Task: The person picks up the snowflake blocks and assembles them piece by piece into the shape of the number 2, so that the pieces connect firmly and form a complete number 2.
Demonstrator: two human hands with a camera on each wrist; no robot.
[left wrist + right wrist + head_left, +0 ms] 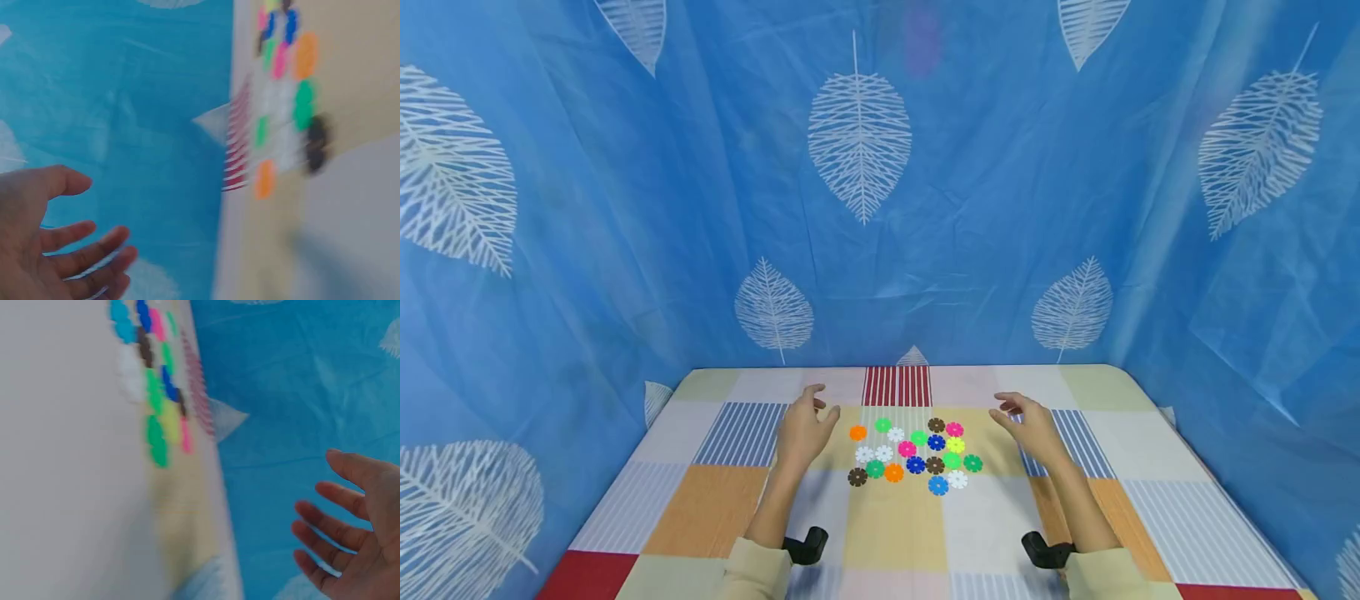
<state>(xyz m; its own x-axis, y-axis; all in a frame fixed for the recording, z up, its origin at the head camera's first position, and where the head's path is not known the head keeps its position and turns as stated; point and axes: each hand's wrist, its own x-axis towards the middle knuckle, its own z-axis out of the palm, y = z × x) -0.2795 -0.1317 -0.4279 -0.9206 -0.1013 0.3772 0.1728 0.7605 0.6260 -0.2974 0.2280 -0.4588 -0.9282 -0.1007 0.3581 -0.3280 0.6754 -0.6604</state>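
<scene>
My left hand [805,435] and right hand [1032,429] are empty, fingers relaxed, and the discs [907,449] on the tabletop [895,525] between them look light and stiff, probably easiest pinched by their notched rims.

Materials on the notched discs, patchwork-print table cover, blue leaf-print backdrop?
Notched discs: probably molded plastic, given uniform shapes and solid bright colors; finish too small to judge.
Patchwork-print table cover: looks matte, no strong glare; cloth or vinyl, unclear.
Blue leaf-print backdrop: thin plastic or coated fabric, slightly satiny; creases and soft highlights.
</scene>
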